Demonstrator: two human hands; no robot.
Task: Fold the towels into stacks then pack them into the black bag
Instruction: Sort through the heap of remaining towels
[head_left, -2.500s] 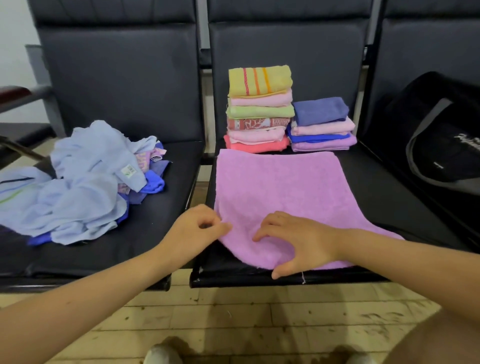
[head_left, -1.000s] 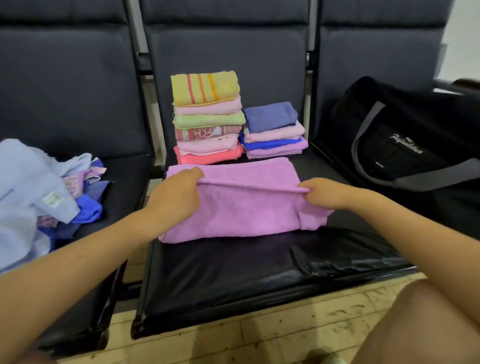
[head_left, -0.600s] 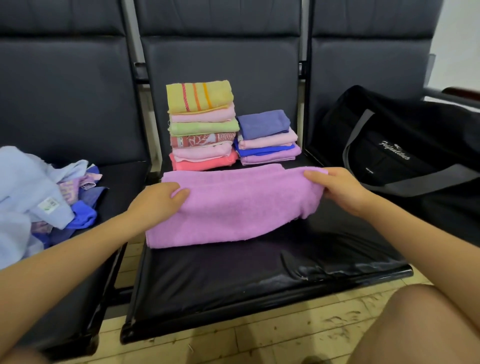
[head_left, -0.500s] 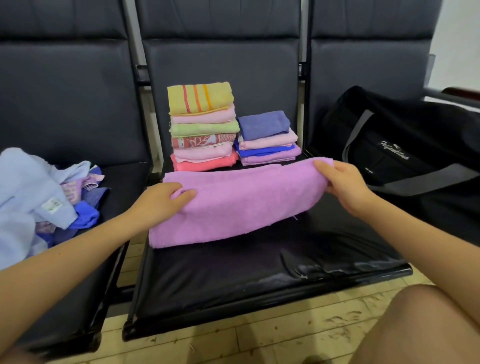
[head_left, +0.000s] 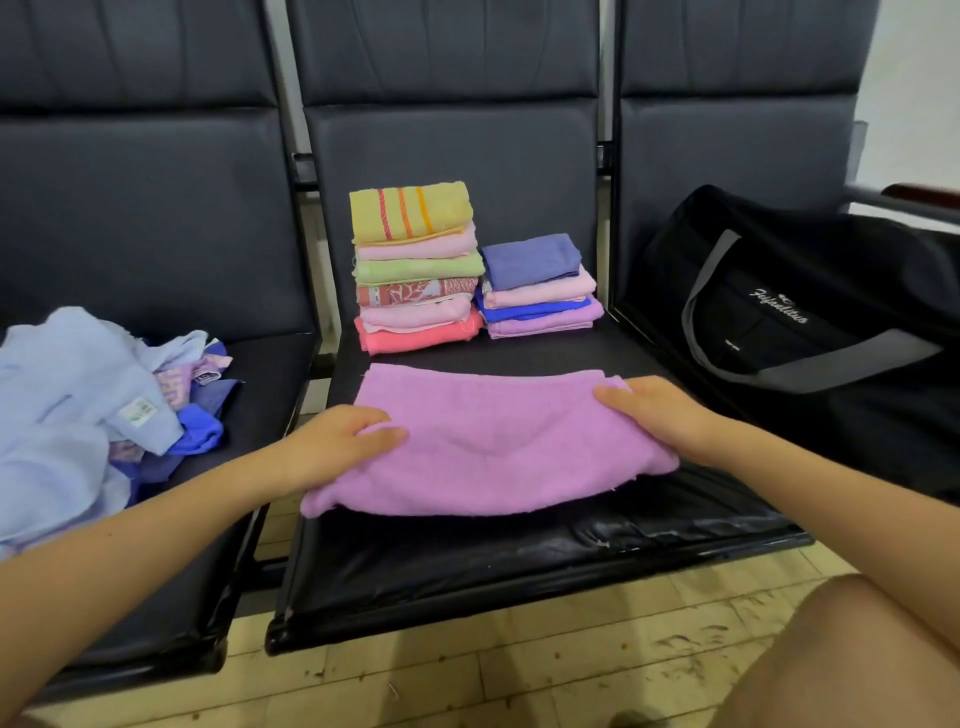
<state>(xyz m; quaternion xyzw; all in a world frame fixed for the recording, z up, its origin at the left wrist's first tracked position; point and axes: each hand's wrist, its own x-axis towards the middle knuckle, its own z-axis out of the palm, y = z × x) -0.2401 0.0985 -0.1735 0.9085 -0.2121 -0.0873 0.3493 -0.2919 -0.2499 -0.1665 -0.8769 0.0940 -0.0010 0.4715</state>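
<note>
From my head camera: the purple towel (head_left: 488, 441), folded over, lies across the middle seat (head_left: 519, 566). My left hand (head_left: 337, 447) rests flat on its left end, fingers straight and relaxed. My right hand (head_left: 654, 415) lies on its right end, fingers laid over the cloth; whether they pinch it I cannot tell. Behind the towel stand two folded stacks, the tall stack (head_left: 415, 265) and the short stack (head_left: 537, 286) touching. The black bag (head_left: 810, 322) sits on the right seat. An unfolded pile (head_left: 93, 410) lies on the left seat
</note>
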